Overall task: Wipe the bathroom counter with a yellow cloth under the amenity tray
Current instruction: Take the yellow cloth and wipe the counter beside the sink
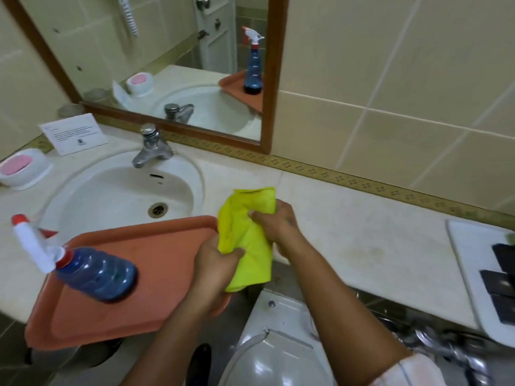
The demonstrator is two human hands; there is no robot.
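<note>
A crumpled yellow cloth (248, 232) hangs between both hands above the front edge of the pale counter (362, 246), right of the sink. My left hand (216, 263) grips the cloth's lower left part and overlaps the right end of a terracotta tray (125, 288). My right hand (278, 221) pinches the cloth's upper right part. The terracotta tray lies over the sink's front rim and juts past the counter edge. A blue spray bottle (94, 274) with a white and red trigger stands on it. A white amenity tray (468, 274) with dark sachets sits at the far right.
A white sink (111, 196) with a chrome tap (150, 149) is at the left. A pink soap in a white dish (22, 168) and a printed card (73, 133) stand behind it. A wood-framed mirror (274, 79) hangs above. A toilet cistern (278, 344) is below the counter.
</note>
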